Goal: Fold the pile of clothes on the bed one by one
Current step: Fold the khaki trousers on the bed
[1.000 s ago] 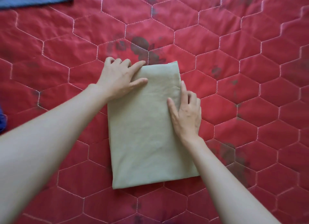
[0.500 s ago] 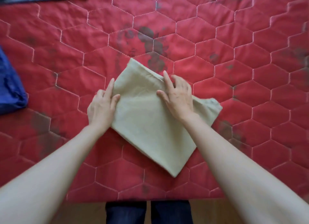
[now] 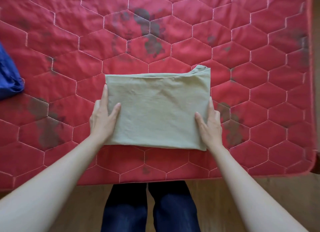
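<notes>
Head view: a folded olive-green garment (image 3: 155, 110) lies as a wide rectangle on the red quilted bed cover (image 3: 242, 41), near the cover's front edge and a little right of the middle. Its far right corner bunches up into a small ridge of layered fabric; the rest lies flat with light creases.

The left hand (image 3: 102, 119) grips the garment's left edge: the thumb lies on top of the cloth, the index finger runs straight along the edge, and the other fingers are tucked beneath, hidden. The right hand (image 3: 210, 122) grips the right edge the same way, thumb on top pointing inward, 1 finger stretched along the side, the remaining fingers out of sight under the fabric. Both forearms reach in from the bottom corners.

A blue garment (image 3: 8, 76) sits at the far left edge of the bed, well apart from the green one. Dark stains mark several hexagons of the cover. Below the bed's front edge, 2 legs in dark blue trousers (image 3: 150, 207) stand on a wooden floor (image 3: 211, 197)
</notes>
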